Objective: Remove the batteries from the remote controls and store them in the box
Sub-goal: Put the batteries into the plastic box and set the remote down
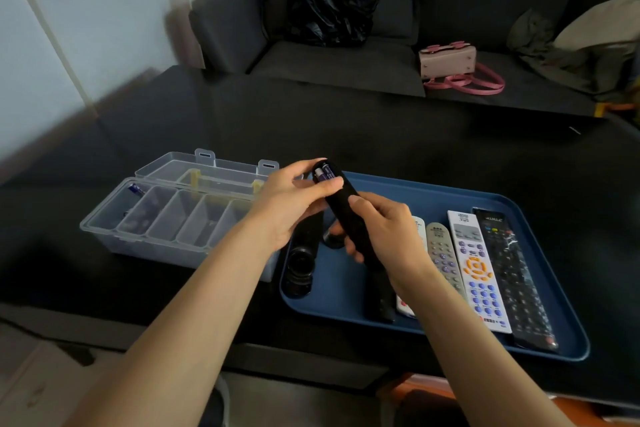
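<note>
Batteries, purple cylinders [325, 173], sit exposed in the slim black plastic remote [346, 215] that our right hand [382, 230] grips above the blue tray [540, 239]; our left hand [294, 199], pinching its top end, should pry one out gently toward the clear compartmented plastic box [166, 218].

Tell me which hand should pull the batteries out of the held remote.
Left. The left hand already has fingertips at the exposed batteries and lies nearer the box. The right hand grips the remote lower down, steadying it.

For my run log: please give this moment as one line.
left hand: at batteries | right hand: holds remote | box: open
</note>
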